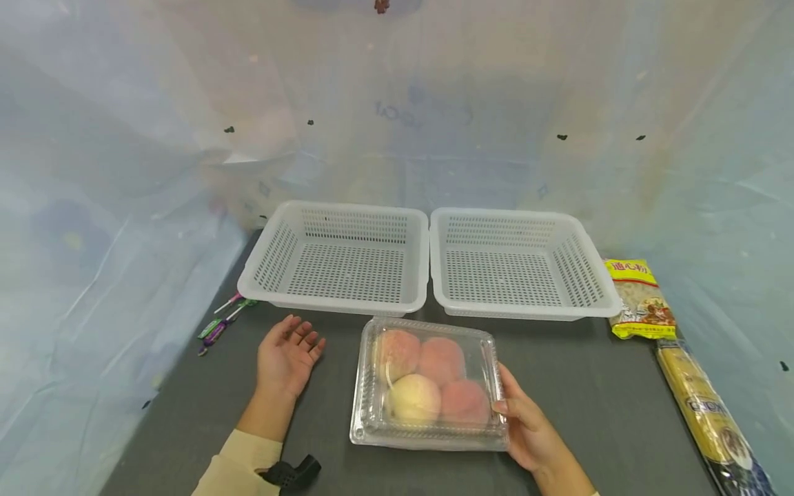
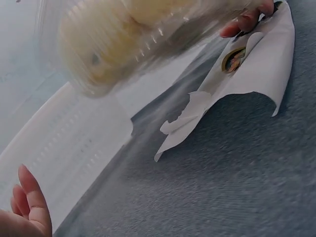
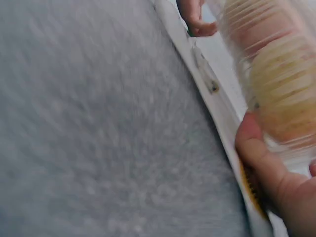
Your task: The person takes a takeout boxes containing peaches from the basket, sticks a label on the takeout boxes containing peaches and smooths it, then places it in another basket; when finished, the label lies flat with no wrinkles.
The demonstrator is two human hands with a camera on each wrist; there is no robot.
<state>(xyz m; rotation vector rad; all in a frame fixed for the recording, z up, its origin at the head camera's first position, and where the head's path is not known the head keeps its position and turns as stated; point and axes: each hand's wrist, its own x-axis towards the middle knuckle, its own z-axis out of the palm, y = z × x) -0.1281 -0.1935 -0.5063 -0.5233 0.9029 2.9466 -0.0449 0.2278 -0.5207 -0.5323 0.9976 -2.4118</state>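
A clear plastic clamshell box of peaches (image 1: 428, 386) is gripped at its right side by my right hand (image 1: 527, 424), thumb on the near right edge. Several peaches show through the lid, one paler than the others. My left hand (image 1: 290, 358) is off to the left of the box, palm up, fingers loosely bent, holding nothing. In the left wrist view a curled white paper (image 2: 247, 79) with a torn edge and a round gold-rimmed print is by the right hand's fingertips (image 2: 247, 22), below the box; the head view hides it.
Two white perforated baskets (image 1: 338, 303) (image 1: 527, 310) stand side by side behind the box. Wrapped lollipops (image 1: 217, 331) lie at the left edge. A yellow-topped food bag (image 1: 639, 297) and a long yellow noodle pack (image 1: 710, 413) lie along the right edge. Plastic sheeting (image 1: 397, 103) surrounds the dark table.
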